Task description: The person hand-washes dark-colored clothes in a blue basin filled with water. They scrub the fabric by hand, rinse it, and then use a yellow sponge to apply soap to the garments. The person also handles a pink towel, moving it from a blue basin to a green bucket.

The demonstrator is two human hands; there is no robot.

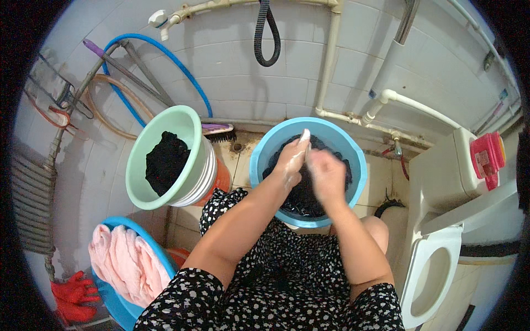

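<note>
A blue basin (255, 165) on the floor in front of me holds dark, wet-looking cloth (301, 201). Above it my two hands meet. My left hand (291, 159) is stretched upward with white suds on its fingers and wrist; a white patch covers its fingertips, and whether that is lather or soap I cannot make out. Against its inner side, my right hand (327, 172) is smeared by motion, with its fingers bent and partly hidden. Nothing else can be made out between the hands.
To the left, a green basin (190, 118) with black cloth (167, 163) sits on a bucket (221, 181). Lower left are a blue tub (118, 220) with pink fabric (128, 263) and red gloves (74, 295). A brush (217, 130) lies by the wall; a toilet (407, 292) stands right.
</note>
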